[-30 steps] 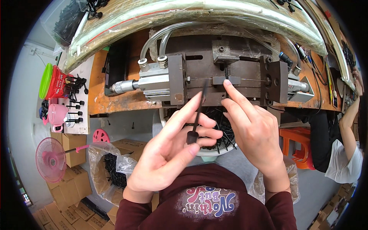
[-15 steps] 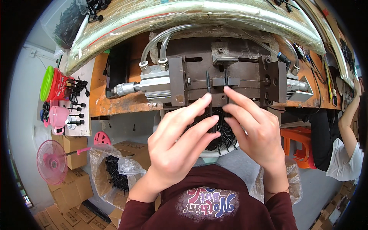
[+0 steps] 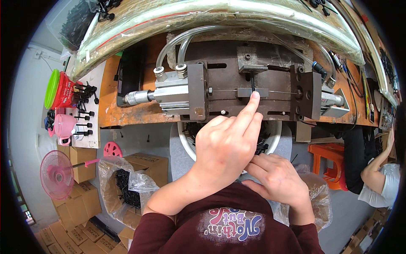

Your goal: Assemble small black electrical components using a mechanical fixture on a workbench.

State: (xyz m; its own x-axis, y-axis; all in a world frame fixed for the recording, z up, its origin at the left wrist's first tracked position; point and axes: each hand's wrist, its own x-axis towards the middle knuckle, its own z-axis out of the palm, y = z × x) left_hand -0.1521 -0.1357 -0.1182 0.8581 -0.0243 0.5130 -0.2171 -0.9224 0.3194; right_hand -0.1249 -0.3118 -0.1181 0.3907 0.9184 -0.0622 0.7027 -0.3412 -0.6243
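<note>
— Where are the fingers now?

— The left hand [image 3: 224, 148] stretches one finger up; its tip touches the grey block [image 3: 252, 92] in the middle of the press [image 3: 220, 91], just under a thin black pin [image 3: 252, 81] standing there. The other fingers are curled loosely and hold nothing.

— And the right hand [image 3: 277, 180]?

— It is lower, over the white basket [image 3: 188, 142] of black parts. Its fingers are pinched together; whether they hold a part, I cannot tell.

— What is around?

— The press lies on an orange counter [image 3: 127, 116]. Left on the floor stand a pink fan [image 3: 57, 174] and boxes [image 3: 146, 163]. At the far right another person [image 3: 376, 182] is working.
</note>
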